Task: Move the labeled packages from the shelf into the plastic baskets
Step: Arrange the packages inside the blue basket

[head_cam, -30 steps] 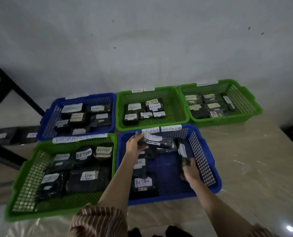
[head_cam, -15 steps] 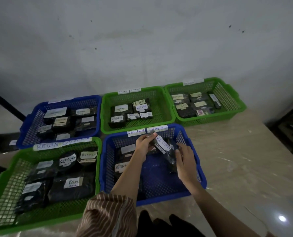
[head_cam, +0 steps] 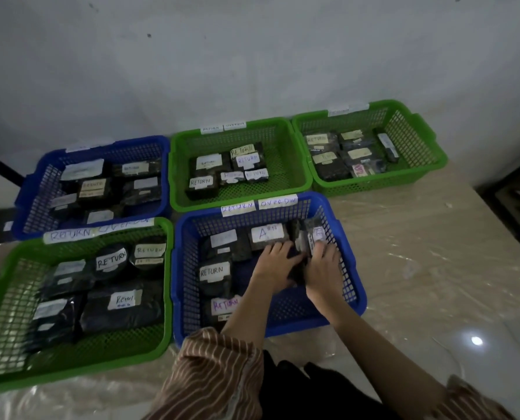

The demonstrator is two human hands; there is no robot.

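**Desk:** What is happening in the near blue basket [head_cam: 189, 301]?

**Photographer:** A person in a striped sleeve [head_cam: 219, 374] reaches both hands into its right half. Between them lies a dark wrapped package [head_cam: 298, 268], low in the basket, close to the right wall. The left hand [head_cam: 275, 260] lies over the package's left side, fingers bent down onto it. The right hand [head_cam: 323, 266] covers its right side, fingers curled over the far end. Both appear to grip it, though the fingertips are hidden, so how firm the hold is I cannot tell.

**Desk:** And doing this step well?

**Photographer:** Judging by the row already there, the package should settle flat, label up, into the bare blue floor in front of the "A" package [head_cam: 267, 234] and the upright white-labelled one [head_cam: 314, 237]. It should not bury the "RETURN" package [head_cam: 213, 272] to its left.

**Desk:** The arms?

**Photographer:** Both forearms stretch forward and converge, wrists low inside the rim, palms down.

**Desk:** The rest?

**Photographer:** Four more baskets, two green at the back, one blue and one green at left, hold labelled packages on a pale table [head_cam: 434, 268].
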